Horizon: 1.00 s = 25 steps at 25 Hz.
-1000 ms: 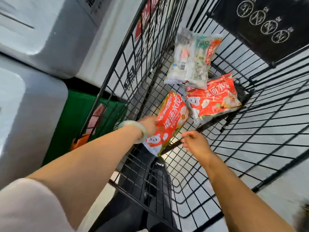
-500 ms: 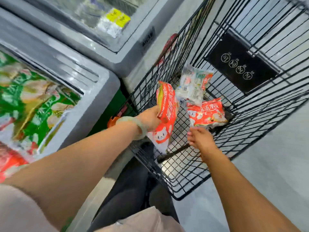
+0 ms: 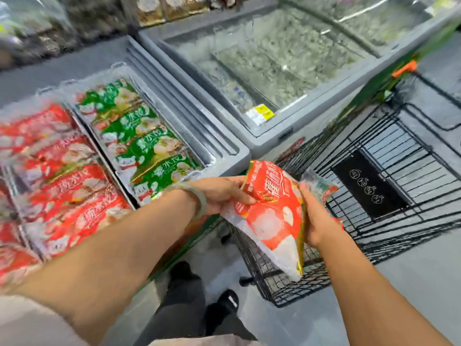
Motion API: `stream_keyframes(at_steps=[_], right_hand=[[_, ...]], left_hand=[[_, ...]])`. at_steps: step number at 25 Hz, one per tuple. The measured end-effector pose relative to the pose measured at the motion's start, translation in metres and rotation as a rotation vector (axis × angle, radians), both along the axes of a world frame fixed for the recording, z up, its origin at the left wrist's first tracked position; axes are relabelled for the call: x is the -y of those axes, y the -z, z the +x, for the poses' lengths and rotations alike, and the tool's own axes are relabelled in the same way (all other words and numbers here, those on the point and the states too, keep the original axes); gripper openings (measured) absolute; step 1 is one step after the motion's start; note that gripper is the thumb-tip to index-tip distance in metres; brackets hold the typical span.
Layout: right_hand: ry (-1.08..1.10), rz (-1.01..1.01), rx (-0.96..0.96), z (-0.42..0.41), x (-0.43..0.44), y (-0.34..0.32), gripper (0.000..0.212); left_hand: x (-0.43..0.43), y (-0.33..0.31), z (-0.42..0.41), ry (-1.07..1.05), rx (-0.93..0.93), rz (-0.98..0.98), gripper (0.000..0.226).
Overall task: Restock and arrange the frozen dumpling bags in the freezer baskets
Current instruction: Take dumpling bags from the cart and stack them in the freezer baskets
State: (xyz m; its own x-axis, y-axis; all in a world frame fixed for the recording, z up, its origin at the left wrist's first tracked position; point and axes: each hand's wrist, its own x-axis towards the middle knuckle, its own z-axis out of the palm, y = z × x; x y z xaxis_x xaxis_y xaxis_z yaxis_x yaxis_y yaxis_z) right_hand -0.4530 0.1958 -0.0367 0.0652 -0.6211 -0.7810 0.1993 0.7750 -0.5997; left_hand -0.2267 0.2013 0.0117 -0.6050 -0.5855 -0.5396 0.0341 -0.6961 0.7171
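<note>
A: Red dumpling bag (image 3: 272, 213), where?
B: In the air, over the near end of the wire cart (image 3: 399, 221), just right of the open freezer (image 3: 224, 146).
A: Hands?
B: Both clamped on it. Left hand (image 3: 219, 196) grips the top left, right hand (image 3: 316, 221) the right edge.
A: Freezer contents?
B: Rows of red bags (image 3: 57, 186), with green bags (image 3: 139, 138) just beside them.

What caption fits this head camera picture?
Left hand and right hand hold a red dumpling bag near the wire cart.
</note>
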Motion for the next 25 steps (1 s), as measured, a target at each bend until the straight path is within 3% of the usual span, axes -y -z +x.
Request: stream_keyframes(at_steps=[5, 9, 12, 14, 19, 22, 25], right_hand=[[-0.103, -0.044, 0.0, 0.088, 0.006, -0.019, 0.041], [-0.063, -0.105, -0.008, 0.181, 0.014, -0.033, 0.047], [-0.037, -0.122, 0.052, 0.258, 0.013, -0.031, 0.049], [-0.012, -0.154, 0.067, 0.319, 0.007, -0.028, 0.048], [-0.007, -0.104, 0.073, 0.44, -0.014, -0.023, 0.046], [-0.04, -0.042, 0.08, 0.483, -0.016, -0.018, 0.054], [-0.124, -0.046, 0.109, 0.513, -0.008, -0.021, 0.055]], left_hand=[[-0.033, -0.02, 0.092, -0.291, -0.018, 0.05, 0.029], [-0.065, -0.02, 0.189, -0.622, 0.052, 0.063, 0.032], [-0.09, -0.016, 0.251, -0.85, -0.014, 0.161, 0.016], [-0.109, -0.007, 0.293, -0.964, -0.039, 0.217, 0.019], [-0.147, 0.028, 0.364, -0.971, 0.057, 0.341, 0.03], [-0.158, 0.043, 0.392, -0.996, 0.051, 0.399, 0.018], [-0.156, 0.06, 0.41, -1.026, 0.192, 0.419, 0.004]])
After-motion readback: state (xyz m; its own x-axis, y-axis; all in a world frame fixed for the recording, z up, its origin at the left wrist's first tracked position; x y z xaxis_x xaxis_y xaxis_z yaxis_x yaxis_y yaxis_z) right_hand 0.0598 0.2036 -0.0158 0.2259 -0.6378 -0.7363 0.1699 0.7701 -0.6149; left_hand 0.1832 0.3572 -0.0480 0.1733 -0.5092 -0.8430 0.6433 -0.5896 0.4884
